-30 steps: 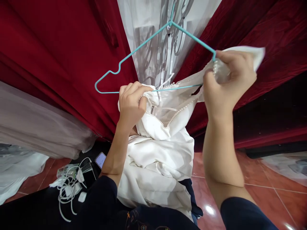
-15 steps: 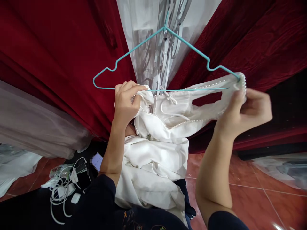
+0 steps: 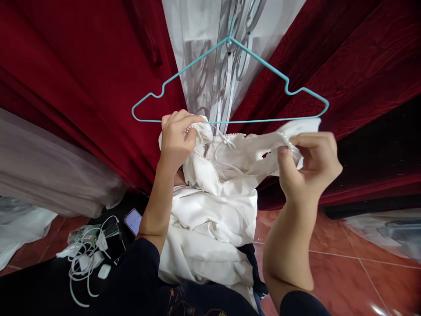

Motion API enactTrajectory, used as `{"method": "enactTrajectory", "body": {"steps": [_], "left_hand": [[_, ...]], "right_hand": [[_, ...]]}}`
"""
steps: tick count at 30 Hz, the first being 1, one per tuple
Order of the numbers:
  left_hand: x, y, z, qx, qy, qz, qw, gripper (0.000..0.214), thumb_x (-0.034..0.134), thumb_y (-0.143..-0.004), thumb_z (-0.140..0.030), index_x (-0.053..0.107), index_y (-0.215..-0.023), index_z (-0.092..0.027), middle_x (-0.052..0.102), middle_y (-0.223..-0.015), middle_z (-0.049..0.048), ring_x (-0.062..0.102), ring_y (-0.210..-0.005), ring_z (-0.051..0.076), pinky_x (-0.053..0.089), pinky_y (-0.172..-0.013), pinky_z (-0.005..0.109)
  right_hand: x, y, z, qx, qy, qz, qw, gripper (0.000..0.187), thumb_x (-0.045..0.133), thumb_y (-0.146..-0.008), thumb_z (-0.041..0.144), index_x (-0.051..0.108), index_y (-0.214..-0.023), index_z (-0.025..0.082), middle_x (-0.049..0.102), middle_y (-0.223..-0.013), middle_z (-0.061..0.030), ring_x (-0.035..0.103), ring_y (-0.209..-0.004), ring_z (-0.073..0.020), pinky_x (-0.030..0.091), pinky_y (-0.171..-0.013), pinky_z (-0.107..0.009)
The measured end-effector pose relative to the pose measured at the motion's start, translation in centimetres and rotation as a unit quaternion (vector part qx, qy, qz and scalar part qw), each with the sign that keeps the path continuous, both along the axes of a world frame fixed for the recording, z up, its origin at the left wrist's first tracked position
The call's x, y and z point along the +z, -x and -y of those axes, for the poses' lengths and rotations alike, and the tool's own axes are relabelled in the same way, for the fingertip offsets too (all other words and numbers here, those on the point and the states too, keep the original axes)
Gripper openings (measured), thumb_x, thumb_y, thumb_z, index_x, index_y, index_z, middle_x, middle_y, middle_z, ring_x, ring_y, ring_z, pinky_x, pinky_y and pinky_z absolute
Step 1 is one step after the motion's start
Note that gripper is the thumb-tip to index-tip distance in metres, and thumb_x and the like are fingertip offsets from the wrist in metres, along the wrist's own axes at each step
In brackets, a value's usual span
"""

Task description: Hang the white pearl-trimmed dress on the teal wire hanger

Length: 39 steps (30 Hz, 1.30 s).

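Observation:
A white satin garment (image 3: 217, 206) with pearl-bead trim hangs in front of me, bunched down toward my lap. My left hand (image 3: 176, 140) is closed on its left shoulder and beaded edge, right under the bottom bar of a teal wire hanger (image 3: 230, 120). My right hand (image 3: 311, 162) pinches the garment's right beaded strap (image 3: 289, 131), just below the hanger's right end and off it. The hanger's hook runs up out of view at the top.
Dark red velvet drapes (image 3: 82, 79) hang behind, with a white sheer curtain (image 3: 210, 52) between them. On the red tiled floor (image 3: 362, 272) at lower left lie a phone (image 3: 133, 220) and tangled white cables and chargers (image 3: 87, 259). Pale fabric (image 3: 42, 175) lies at left.
My right hand carried the strap out along the hanger's right arm to its end, then came down and inward; the strap now sits below the bar, off the hanger. My left hand stayed put.

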<state>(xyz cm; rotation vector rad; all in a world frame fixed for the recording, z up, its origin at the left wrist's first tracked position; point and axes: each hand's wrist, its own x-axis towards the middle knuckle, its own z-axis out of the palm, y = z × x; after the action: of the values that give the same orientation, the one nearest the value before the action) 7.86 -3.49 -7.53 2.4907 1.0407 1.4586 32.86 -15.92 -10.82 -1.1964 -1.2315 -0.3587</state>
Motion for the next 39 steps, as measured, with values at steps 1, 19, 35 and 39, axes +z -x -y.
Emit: {"method": "enactTrajectory", "body": {"steps": [1,19,35,39], "left_hand": [[0.0,0.0,-0.1,-0.002,0.001,-0.003,1.0,0.036,0.054,-0.088,-0.005,0.08,-0.1,-0.026,0.074,-0.097,0.0017,0.067,-0.095,0.024,0.044,-0.1,0.043],[-5.6,5.8,-1.8,0.102,-0.061,0.374,0.92,0.017,0.065,-0.082,-0.018,0.053,-0.093,-0.023,0.045,-0.081,-0.0018,0.045,-0.065,0.01,0.035,-0.063,0.032],[1.9,13.5,-14.6,0.199,-0.052,0.299,0.932,0.043,0.062,-0.081,0.022,0.048,-0.08,-0.018,0.048,-0.075,-0.0056,0.041,-0.068,0.006,0.041,-0.062,0.027],[2.8,12.9,-14.0,0.21,0.008,0.254,0.944,0.046,0.06,-0.073,0.027,0.05,-0.075,-0.017,0.049,-0.068,-0.0082,0.046,-0.063,0.004,0.04,-0.057,0.024]], "right_hand": [[1.2,0.6,-0.1,0.027,0.003,0.052,0.998,0.017,0.073,-0.088,0.042,0.067,-0.088,0.025,0.067,-0.1,-0.0077,0.065,-0.095,-0.0253,0.051,-0.083,-0.045],[0.3,2.0,-6.2,0.065,0.058,0.081,0.993,0.029,0.058,-0.101,0.051,0.068,-0.095,0.025,0.067,-0.088,-0.0052,0.06,-0.088,-0.0225,0.05,-0.095,-0.048],[0.2,1.9,-6.4,0.09,0.069,0.091,0.989,0.027,0.059,-0.102,0.048,0.068,-0.096,0.023,0.069,-0.087,-0.0045,0.061,-0.084,-0.0211,0.048,-0.094,-0.046],[0.3,1.9,-6.4,0.09,0.064,0.083,0.99,0.029,0.061,-0.101,0.05,0.07,-0.096,0.023,0.07,-0.087,-0.0043,0.062,-0.081,-0.0203,0.048,-0.092,-0.044]]}}
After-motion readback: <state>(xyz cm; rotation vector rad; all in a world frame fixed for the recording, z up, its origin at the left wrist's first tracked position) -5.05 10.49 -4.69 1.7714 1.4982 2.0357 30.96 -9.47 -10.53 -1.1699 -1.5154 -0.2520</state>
